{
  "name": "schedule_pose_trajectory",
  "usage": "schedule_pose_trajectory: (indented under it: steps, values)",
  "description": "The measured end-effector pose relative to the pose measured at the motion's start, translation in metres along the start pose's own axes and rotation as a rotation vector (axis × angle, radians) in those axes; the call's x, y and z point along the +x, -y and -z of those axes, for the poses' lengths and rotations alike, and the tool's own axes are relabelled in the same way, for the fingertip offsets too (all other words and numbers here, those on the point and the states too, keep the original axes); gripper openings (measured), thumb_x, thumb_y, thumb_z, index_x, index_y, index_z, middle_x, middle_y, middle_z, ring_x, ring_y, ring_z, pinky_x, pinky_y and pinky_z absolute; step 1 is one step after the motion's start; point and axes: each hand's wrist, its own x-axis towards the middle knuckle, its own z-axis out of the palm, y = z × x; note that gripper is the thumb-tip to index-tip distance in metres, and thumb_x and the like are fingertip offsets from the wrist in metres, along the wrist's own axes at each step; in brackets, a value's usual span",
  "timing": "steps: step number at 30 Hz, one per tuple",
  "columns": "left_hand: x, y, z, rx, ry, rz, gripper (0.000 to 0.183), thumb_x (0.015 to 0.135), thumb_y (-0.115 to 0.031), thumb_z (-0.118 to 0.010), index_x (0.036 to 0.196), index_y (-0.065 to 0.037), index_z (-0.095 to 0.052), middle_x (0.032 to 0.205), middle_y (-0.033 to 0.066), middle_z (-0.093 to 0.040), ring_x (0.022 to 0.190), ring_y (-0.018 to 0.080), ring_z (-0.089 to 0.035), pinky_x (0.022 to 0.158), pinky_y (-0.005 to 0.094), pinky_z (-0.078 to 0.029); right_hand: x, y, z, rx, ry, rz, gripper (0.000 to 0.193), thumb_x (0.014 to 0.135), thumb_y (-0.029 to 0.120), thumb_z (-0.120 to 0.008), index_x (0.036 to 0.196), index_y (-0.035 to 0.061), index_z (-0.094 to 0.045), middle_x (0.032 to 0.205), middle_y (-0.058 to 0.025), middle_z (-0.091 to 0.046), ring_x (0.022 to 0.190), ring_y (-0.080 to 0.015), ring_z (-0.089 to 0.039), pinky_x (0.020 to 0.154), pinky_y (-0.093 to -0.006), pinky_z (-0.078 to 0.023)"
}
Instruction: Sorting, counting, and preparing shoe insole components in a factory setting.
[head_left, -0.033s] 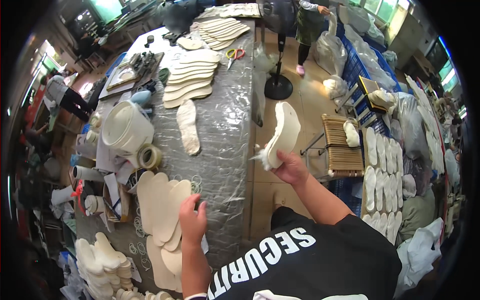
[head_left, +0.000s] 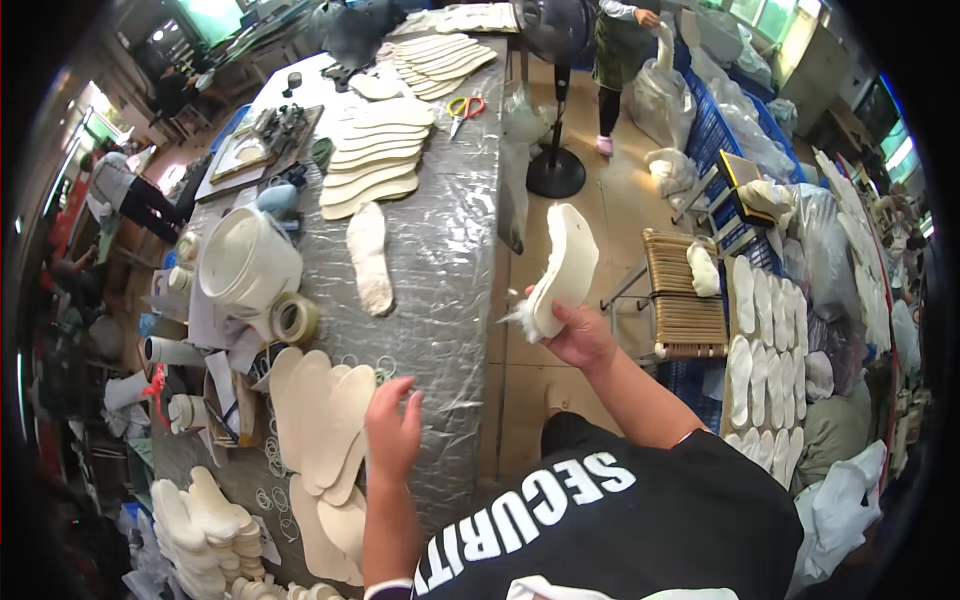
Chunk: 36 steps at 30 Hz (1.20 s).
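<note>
Raised beside the table edge, my right hand grips cream insoles by the heel end. At least two layers show, with white fluff along the left edge. My left hand is open at the fanned cream insoles on the table, its thumb apart from the fingers. Whether it touches them I cannot tell. A single fuzzy insole lies farther up the table, below a row of overlapping insoles. Several pale rubber bands are scattered by the fanned pile.
A white bucket and a tape roll stand at the table's left. Scissors lie farther back. Right of the table are a fan, a woven stool and rows of insoles. Another person stands beyond.
My left hand has shifted slightly up and right, away from the fanned insoles. The table has slid slightly left in view. My right hand keeps its hold.
</note>
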Motion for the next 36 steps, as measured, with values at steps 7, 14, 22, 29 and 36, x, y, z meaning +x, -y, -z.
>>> schedule_pose_trajectory:
  steps: [7, 14, 22, 29, 36]
  values:
    - [0.139, -0.12, -0.182, -0.53, 0.367, -0.039, 0.031, 0.077, -0.004, -0.068, 0.106, 0.003, -0.059, 0.101, 0.0089, -0.063, 0.088, 0.0125, -0.059, 0.077, 0.0242, -0.048, 0.013, 0.088, 0.029, -0.197, -0.155, 0.097, 0.037, 0.089, 0.006, -0.053, 0.125, 0.0005, -0.044, 0.123, -0.0089, -0.052, 0.109, -0.02, -0.052, 0.094, -0.0355, -0.043]
    - [0.245, -0.106, -0.277, -0.696, 0.552, 0.244, 0.019, 0.085, -0.015, -0.062, 0.095, 0.002, -0.061, 0.078, 0.0039, -0.062, 0.068, 0.0087, -0.056, 0.06, 0.0222, -0.046, 0.023, 0.154, 0.079, -0.125, -0.51, 0.189, 0.031, 0.089, 0.006, -0.053, 0.12, 0.0041, -0.049, 0.116, -0.0072, -0.054, 0.107, -0.0198, -0.053, 0.091, -0.0359, -0.044]
    - [0.526, 0.011, -0.314, 0.272, -0.062, -0.013, 0.024, 0.079, -0.022, -0.055, 0.079, 0.0, -0.066, 0.076, 0.0251, -0.062, 0.076, 0.0387, -0.063, 0.067, 0.0461, -0.047, 0.064, 0.211, 0.116, -0.071, -0.664, 0.201, 0.032, 0.088, 0.009, -0.056, 0.118, 0.0067, -0.047, 0.111, -0.0093, -0.057, 0.104, -0.0248, -0.056, 0.087, -0.0431, -0.048]
    - [0.627, 0.055, -0.317, 0.664, 0.138, 0.232, 0.027, 0.073, -0.015, -0.059, 0.093, 0.003, -0.064, 0.097, 0.0241, -0.063, 0.094, 0.0352, -0.061, 0.079, 0.0416, -0.049, 0.119, 0.221, 0.153, 0.071, -0.704, 0.208, 0.041, 0.087, 0.012, -0.057, 0.125, 0.0109, -0.043, 0.113, -0.0076, -0.055, 0.104, -0.025, -0.055, 0.088, -0.0445, -0.046]
    - [0.529, 0.0, -0.26, 0.711, 0.385, -0.073, 0.013, 0.074, -0.005, -0.053, 0.083, 0.001, -0.06, 0.087, 0.0219, -0.059, 0.083, 0.0386, -0.058, 0.071, 0.0417, -0.048, 0.14, 0.228, 0.158, 0.106, -0.736, 0.199, 0.037, 0.087, 0.011, -0.056, 0.123, 0.0107, -0.044, 0.113, -0.0069, -0.055, 0.103, -0.0237, -0.054, 0.085, -0.0421, -0.046]
